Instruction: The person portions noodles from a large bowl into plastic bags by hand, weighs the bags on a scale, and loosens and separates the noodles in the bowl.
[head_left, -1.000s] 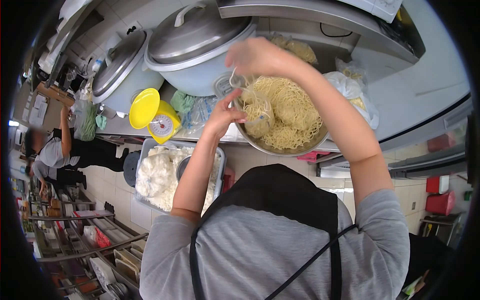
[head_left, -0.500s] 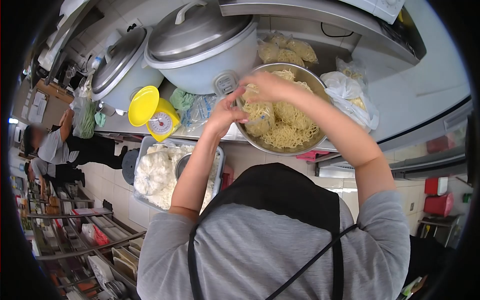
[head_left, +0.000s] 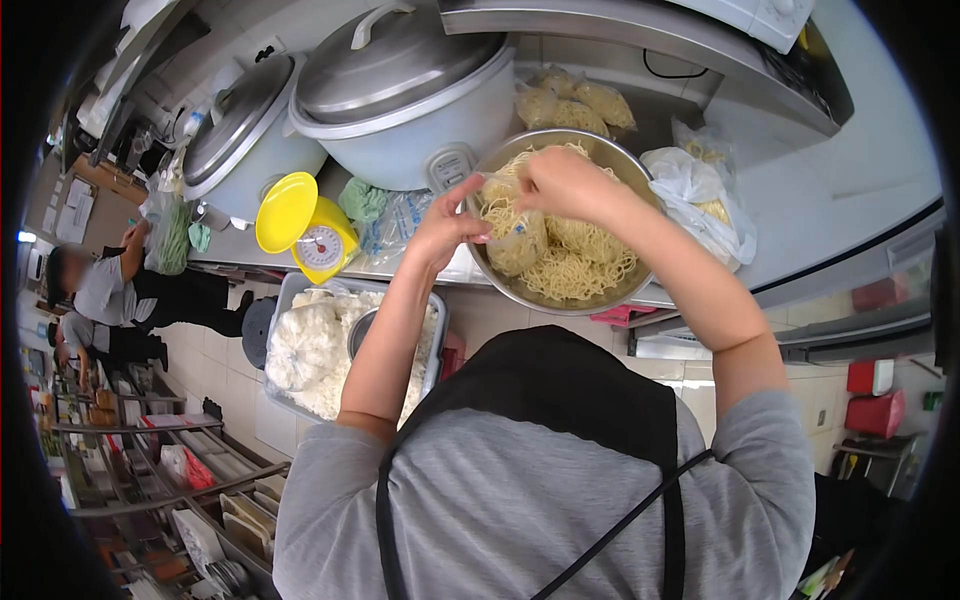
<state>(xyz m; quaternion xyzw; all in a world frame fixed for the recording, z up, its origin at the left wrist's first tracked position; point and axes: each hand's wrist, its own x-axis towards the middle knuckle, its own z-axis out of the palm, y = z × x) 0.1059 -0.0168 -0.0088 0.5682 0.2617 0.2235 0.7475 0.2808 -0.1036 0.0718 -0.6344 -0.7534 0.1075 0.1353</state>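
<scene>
The bag (head_left: 517, 248) points lengthwise away from the body; left hand (head_left: 447, 229) spread against it, right hand's (head_left: 562, 184) grip unclear.

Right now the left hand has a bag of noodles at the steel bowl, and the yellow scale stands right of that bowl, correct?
Wrong side: the head view shows the yellow scale left of the steel bowl. The rest holds.

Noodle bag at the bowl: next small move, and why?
Probably ease the right hand down to the bag and settle the noodles inside. The left hand is at the bag's upper edge with thumb and finger spread, the right is close above the bowl, and noodles sit near the bag's top. Whether the right holds any is unclear.
</scene>
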